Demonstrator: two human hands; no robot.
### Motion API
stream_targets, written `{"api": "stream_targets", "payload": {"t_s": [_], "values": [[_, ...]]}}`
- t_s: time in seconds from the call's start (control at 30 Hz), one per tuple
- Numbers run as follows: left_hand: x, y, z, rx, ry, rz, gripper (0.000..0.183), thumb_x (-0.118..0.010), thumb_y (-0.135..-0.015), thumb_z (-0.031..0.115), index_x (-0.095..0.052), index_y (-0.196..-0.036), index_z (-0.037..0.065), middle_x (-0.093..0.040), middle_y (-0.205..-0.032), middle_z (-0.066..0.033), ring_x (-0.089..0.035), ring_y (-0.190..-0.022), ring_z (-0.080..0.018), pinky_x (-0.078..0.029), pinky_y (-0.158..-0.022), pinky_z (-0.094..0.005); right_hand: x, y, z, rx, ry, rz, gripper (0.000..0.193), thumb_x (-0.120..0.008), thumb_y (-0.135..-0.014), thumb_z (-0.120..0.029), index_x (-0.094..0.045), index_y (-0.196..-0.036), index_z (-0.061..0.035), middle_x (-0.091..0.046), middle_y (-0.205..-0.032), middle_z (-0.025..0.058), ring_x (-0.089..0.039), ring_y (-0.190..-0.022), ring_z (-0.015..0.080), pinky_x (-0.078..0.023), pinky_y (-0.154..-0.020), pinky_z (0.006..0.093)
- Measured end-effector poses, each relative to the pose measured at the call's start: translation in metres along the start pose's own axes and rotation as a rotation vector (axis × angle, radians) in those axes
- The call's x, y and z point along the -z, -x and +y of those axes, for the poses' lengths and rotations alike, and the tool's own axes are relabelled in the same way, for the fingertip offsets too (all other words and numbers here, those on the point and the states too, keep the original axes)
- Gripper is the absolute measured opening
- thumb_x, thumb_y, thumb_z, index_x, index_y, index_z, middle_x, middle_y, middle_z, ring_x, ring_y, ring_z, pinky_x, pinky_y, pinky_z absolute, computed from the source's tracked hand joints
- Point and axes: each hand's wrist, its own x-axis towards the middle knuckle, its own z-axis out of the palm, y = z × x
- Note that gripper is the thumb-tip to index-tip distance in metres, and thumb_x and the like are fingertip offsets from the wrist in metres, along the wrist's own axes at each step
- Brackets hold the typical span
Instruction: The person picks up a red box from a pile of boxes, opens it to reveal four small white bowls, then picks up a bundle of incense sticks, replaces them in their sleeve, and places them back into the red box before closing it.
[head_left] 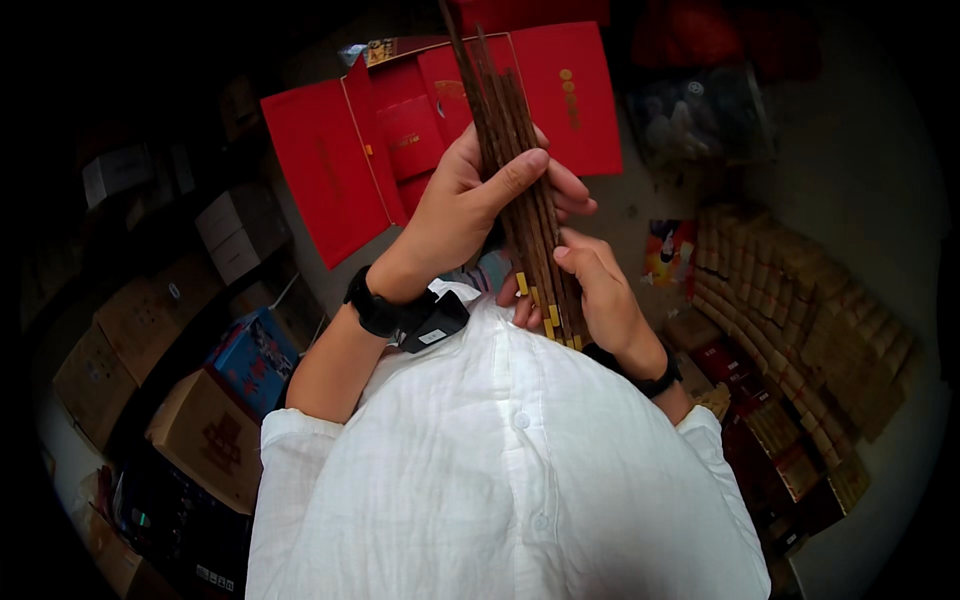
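Observation:
A bundle of long, thin brown sticks (515, 130) with yellow bands near the lower ends slants up and away in front of my chest. My left hand (480, 190) wraps round its middle, thumb across the top and fingers showing on the far side. Lower down, my right hand (605, 295) grips the same bundle; its thumb lies along the right side and some fingertips come out underneath. What the sticks are made of I cannot tell. Behind them lies an opened red gift box (335, 165) with its flaps spread, partly hidden by the sticks and my left hand.
Cardboard boxes (205, 435) and a blue box (255, 360) are stacked on the left. Long rows of tan bundled packs (790, 310) line the right. A clear plastic bag (700, 115) sits at the far right. Both wrists wear black bands.

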Motion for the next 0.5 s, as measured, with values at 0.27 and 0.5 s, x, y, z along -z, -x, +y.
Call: {"api": "stream_targets", "payload": {"t_s": [0.27,0.5], "values": [[-0.008,0.008,0.000,-0.086,-0.130,-0.011,0.016,-0.048,-0.106,0.018,-0.049,-0.114,0.004,-0.071,-0.095,-0.0205,-0.073,-0.091,-0.0312,-0.063,-0.081,-0.0423,0.000,-0.001,0.005,0.002,-0.005,0.009,0.046,-0.028,-0.101,-0.025,-0.058,-0.103,0.0100,-0.071,-0.085,0.0220,-0.071,-0.068,0.0227,-0.057,-0.061,0.0283],[-0.010,0.011,0.003,-0.042,-0.134,-0.098,0.017,-0.050,-0.106,0.018,-0.045,-0.115,0.004,-0.072,-0.095,-0.0162,-0.072,-0.093,-0.0226,-0.059,-0.083,-0.0339,-0.002,0.004,0.006,-0.002,0.048,0.011,0.053,-0.026,-0.101,-0.032,-0.058,-0.109,0.0097,-0.070,-0.089,0.0232,-0.071,-0.073,0.0246,-0.059,-0.066,0.0316]]}}
